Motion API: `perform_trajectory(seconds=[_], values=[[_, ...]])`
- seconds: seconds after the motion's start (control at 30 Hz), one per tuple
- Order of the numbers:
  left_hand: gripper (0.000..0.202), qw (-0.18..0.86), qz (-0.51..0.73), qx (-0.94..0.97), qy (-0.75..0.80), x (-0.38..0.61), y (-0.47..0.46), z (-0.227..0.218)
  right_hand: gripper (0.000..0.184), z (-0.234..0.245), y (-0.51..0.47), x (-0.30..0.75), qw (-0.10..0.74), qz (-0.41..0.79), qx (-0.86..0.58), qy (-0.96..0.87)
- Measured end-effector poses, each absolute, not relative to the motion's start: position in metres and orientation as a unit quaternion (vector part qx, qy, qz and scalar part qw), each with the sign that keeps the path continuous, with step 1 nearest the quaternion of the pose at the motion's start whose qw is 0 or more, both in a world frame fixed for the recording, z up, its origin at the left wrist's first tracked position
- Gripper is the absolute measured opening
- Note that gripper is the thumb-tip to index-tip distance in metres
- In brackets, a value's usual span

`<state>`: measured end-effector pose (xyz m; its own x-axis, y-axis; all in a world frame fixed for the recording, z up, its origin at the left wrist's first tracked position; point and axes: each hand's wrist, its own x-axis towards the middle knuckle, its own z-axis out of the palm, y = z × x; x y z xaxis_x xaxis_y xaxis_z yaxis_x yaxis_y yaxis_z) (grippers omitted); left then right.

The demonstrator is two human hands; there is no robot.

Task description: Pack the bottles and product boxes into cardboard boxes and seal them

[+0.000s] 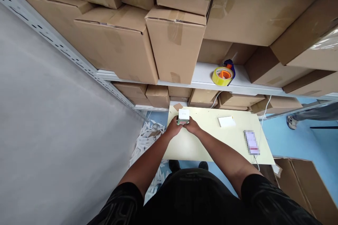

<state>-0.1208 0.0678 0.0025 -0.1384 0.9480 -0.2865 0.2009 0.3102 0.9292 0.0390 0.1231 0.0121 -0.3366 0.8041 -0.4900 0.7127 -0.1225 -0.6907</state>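
Between my two hands, above the far left part of a pale yellow table, I hold a small white box. Its lower side shows some green and red. My left hand grips it from the left and my right hand from the right, fingers closed around its near end. Some of the fingers are hidden behind the box. Apart from my hands, a flat white box lies farther right on the table. A phone with a blurred screen rests near the right edge, a white cable running to it.
Metal shelving full of cardboard boxes rises behind the table. A yellow tape roll in a dispenser sits on the shelf. White scraps litter the floor at left. An open carton stands at right, and a person's leg shows beyond.
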Motion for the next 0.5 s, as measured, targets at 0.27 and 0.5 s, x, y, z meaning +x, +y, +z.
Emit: perform_trajectory(seconds=[0.27,0.5], values=[[0.059,0.501,0.396,0.447,0.627,-0.140,0.070,-0.004,0.068,0.019,0.127,0.025,0.050,0.491,-0.598,-0.632],[0.043,0.478,0.332,0.390,0.713,-0.155,0.016,-0.014,0.036,0.080,0.101,0.086,0.188,0.444,-0.618,-0.621]])
